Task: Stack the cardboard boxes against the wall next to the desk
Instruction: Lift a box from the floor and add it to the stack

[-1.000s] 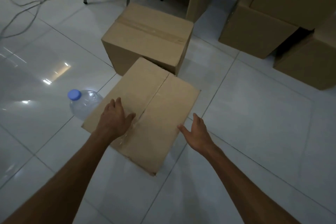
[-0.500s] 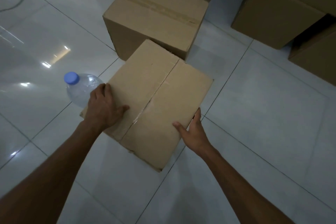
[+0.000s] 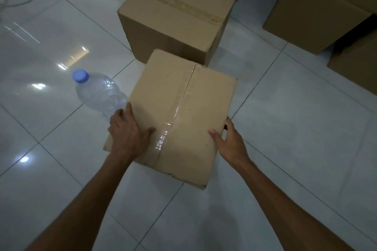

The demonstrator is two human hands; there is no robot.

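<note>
1. The nearer cardboard box [image 3: 179, 112] sits on the tiled floor [image 3: 285, 149] right in front of me, its clear-taped seam running away from me, its far corner just beside a larger box [image 3: 175, 14].
2. My left hand [image 3: 127, 134] lies spread on the box's left edge, thumb on the top panel and fingers curling over the side; it presses but has not closed around anything.
3. My right hand [image 3: 228, 140] is open against the right edge, thumb on top, fingers reaching down the side; how far they wrap I cannot tell.
4. To do this well, I judge I should slide both hands lower, under the bottom corners, so the load rests on my palms rather than on pinched cardboard.
5. A water bottle [image 3: 98, 93] stands touching or nearly touching the box by my left hand; I should lift straight up to avoid knocking it over.
6. More boxes [image 3: 318, 14] stand at the upper right, probably where the stack belongs, so I should turn right once the box clears the floor.
</note>
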